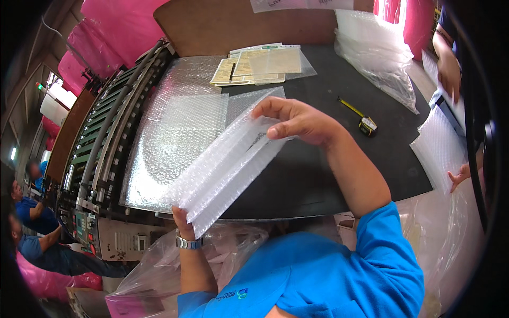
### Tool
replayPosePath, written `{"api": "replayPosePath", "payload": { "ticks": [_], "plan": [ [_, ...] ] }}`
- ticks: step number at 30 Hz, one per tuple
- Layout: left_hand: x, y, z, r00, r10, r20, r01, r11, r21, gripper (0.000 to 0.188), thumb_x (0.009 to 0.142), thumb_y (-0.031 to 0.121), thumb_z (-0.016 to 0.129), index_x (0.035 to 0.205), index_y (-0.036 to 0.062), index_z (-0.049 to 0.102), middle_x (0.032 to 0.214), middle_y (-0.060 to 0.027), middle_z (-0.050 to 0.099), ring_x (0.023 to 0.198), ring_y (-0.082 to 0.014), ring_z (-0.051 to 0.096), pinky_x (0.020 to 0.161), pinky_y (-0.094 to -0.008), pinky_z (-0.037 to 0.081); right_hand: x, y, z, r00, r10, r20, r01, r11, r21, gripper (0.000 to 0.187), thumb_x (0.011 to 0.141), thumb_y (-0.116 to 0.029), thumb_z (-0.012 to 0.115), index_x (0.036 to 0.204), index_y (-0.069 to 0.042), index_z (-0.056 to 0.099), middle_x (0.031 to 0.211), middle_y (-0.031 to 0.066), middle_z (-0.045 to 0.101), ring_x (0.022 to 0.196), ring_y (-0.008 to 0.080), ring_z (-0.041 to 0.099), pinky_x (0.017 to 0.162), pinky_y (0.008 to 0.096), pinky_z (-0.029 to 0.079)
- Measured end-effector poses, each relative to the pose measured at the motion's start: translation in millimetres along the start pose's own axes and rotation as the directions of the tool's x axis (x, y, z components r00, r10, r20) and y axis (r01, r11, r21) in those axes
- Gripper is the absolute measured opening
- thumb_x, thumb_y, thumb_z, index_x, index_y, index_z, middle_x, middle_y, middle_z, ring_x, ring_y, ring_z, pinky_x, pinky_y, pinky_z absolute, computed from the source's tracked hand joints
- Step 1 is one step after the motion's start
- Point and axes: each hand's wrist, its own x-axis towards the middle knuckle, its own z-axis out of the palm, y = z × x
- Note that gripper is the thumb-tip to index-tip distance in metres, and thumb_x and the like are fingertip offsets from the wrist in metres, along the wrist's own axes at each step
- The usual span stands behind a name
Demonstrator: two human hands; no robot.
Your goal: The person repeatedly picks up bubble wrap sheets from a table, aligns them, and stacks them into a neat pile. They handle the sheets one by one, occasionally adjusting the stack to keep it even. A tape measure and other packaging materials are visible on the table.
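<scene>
Bubble wrap (225, 167) slants above the front part of the table (313, 185). Your left hand (184, 225), just off the front edge, grips its lower end, fingers partly hidden; your right hand (297, 123), partly curled, holds its upper end between thumb and fingers. Clear sheets (193, 114) cover the table's left side, papers (225, 71) lie toward the far edge, and a tape measure (367, 126) lies nearer the right edge.

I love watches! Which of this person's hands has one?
The left hand, at the bubble wrap's lower end: it wears a silver wristwatch; the right hand wears none.
</scene>
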Motion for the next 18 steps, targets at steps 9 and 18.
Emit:
{"api": "replayPosePath", "payload": {
  "ticks": [9, 18],
  "plan": [
    [-6.9, -9.5, 4.7, 0.955, -0.29, 0.055, 0.275, 0.802, -0.531, 0.055, 0.087, 0.043, 0.042, 0.121, 0.0003, 0.038, 0.114, -0.0118, 0.049, 0.1, -0.0222, 0.05, 0.082, -0.0345, 0.043, 0.5, 9.2, 29.9, 0.964, 0.189, -0.186, -0.111, 0.925, 0.363, 0.028, 0.071, -0.011, 0.066, 0.096, -0.001, 0.057, 0.088, 0.0074, 0.06, 0.078, 0.0147, 0.058, 0.074, 0.0277, 0.046],
    [-2.0, -20.7, 4.6, 0.986, -0.152, 0.07, 0.161, 0.978, -0.136, 0.053, 0.087, 0.042, 0.042, 0.123, 0.0039, 0.037, 0.116, -0.0118, 0.048, 0.1, -0.0237, 0.049, 0.083, -0.0351, 0.042, 0.4, 13.5, 34.8, 0.969, 0.158, -0.189, -0.019, 0.814, 0.581, 0.022, 0.074, -0.002, 0.06, 0.096, -0.003, 0.057, 0.085, 0.0073, 0.06, 0.075, 0.015, 0.059, 0.071, 0.0274, 0.048]
  ]
}}
